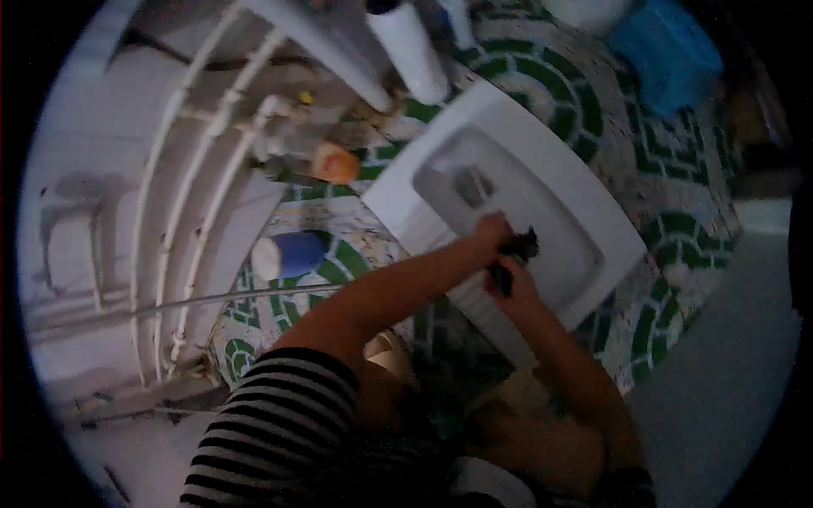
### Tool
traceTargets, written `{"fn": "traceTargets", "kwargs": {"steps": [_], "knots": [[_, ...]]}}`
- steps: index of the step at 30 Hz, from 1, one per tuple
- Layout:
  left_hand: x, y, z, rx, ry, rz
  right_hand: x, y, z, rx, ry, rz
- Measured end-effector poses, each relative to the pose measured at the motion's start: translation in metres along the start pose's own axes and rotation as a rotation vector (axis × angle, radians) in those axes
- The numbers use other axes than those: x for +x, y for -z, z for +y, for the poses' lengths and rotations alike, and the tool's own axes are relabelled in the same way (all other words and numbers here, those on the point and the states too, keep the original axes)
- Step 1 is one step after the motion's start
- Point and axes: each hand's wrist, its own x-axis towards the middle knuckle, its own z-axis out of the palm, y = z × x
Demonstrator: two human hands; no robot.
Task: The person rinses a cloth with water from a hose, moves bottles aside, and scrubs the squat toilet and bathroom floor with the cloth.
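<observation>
Dark object: a small black item (522, 246), its kind too dim to name, was held right of the frame's centre, above the recess and ribbed near edge of a white squat pan (611, 222).
Right hand: the right hand (518, 293) came in from the lower right, its fingers drawn narrow around the lower part of the black item.
Left hand: the left hand (493, 229) came from the lower left, below a striped sleeve (273, 419), and met the item's upper end; whether its fingers gripped or merely touched could not be told.
Drain opening: a dark opening (472, 185) lay just above and left of the hands. A loosened grip, particularly with wet fingers, could have let the item drop into the recess and slide towards it.
Patterned floor: green-and-white flooring (584, 106) surrounded the pan; any water on it could have caused a slip of the pale footwear (389, 356) at lower centre.
Left-hand surroundings: a blue-and-white item (298, 254) and an orange one (335, 163) stood left of the pan, near white pipes (174, 190); a wide swing of the left elbow might have toppled the former.
Upper right: a blue container (665, 55) stood well apart from both hands.
</observation>
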Motion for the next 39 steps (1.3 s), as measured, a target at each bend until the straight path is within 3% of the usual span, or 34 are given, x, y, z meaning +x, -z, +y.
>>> {"fn": "traceTargets", "kwargs": {"steps": [1, 2, 4, 5, 6, 8, 10, 12, 14, 15, 18, 20, 23, 26, 28, 30, 31, 33, 37, 38, 39], "knots": [[0.019, -0.018, -0.019, 0.082, -0.098, -0.05, 0.011, 0.013, 0.008, -0.136, 0.076, -0.042], [0.046, -0.031, -0.037, -0.721, 0.075, -0.078, 0.003, -0.004, 0.002, -0.248, 0.148, 0.031], [0.036, 0.011, 0.009, 0.812, -0.509, -0.362, -0.009, -0.019, -0.015, -0.257, 0.061, 0.063], [0.032, 0.026, 0.013, 0.788, -0.498, -0.279, -0.005, -0.016, -0.025, -0.166, -0.11, 0.023], [0.028, 0.048, 0.014, 0.771, -0.486, -0.194, -0.005, -0.024, -0.029, -0.135, -0.11, 0.085], [-0.034, 0.127, 0.047, 0.117, -0.602, -0.265, -0.011, -0.037, -0.037, -0.173, -0.09, 0.127], [-0.033, 0.143, 0.033, 0.48, -0.745, -0.161, -0.006, -0.007, -0.032, -0.215, -0.108, 0.025], [-0.012, 0.136, 0.008, 1.085, -0.632, -0.048, -0.015, -0.037, -0.03, -0.294, -0.059, 0.006], [-0.097, 0.198, 0.067, 1.067, -0.528, -0.004, 0.046, 0.041, -0.022, -0.29, -0.243, 0.048], [-0.145, 0.232, 0.102, 1.058, -0.476, 0.018, 0.06, 0.038, -0.025, -0.351, -0.276, 0.061], [-0.219, 0.294, 0.133, 0.564, -0.952, 0.511, 0.088, -0.029, -0.04, -0.505, -0.27, 0.052], [-0.313, 0.36, 0.165, 0.654, -1.018, 0.832, 0.101, -0.066, -0.046, -0.572, -0.267, 0.032], [-0.466, 0.478, 0.153, 0.938, -0.965, 1.278, 0.122, -0.113, -0.045, -0.65, -0.272, 0.013], [-0.625, 0.548, 0.159, 0.969, -0.567, 1.899, 0.142, -0.144, -0.044, -0.698, -0.273, 0.007], [-0.715, 0.606, 0.138, 1.275, -0.494, 2.216, 0.152, -0.159, -0.043, -0.726, -0.27, 0.014], [-0.799, 0.652, 0.112, 1.298, -0.121, 2.37, 0.157, -0.173, -0.041, -0.742, -0.268, 0.027], [-0.845, 0.685, 0.086, 1.547, 0.083, 2.45, 0.159, -0.178, -0.04, -0.753, -0.27, 0.031], [-0.904, 0.731, 0.062, 1.083, 0.471, 2.751, 0.159, -0.184, -0.039, -0.759, -0.266, 0.043], [-0.944, 0.762, 0.059, 0.474, 0.224, 2.482, 0.155, -0.171, -0.047, -0.747, -0.249, 0.074], [-0.944, 0.77, 0.048, 0.64, 0.13, 2.498, 0.151, -0.157, -0.052, -0.737, -0.241, 0.082], [-0.948, 0.773, 0.039, 0.707, -0.149, 2.445, 0.146, -0.14, -0.057, -0.718, -0.235, 0.097]]}}
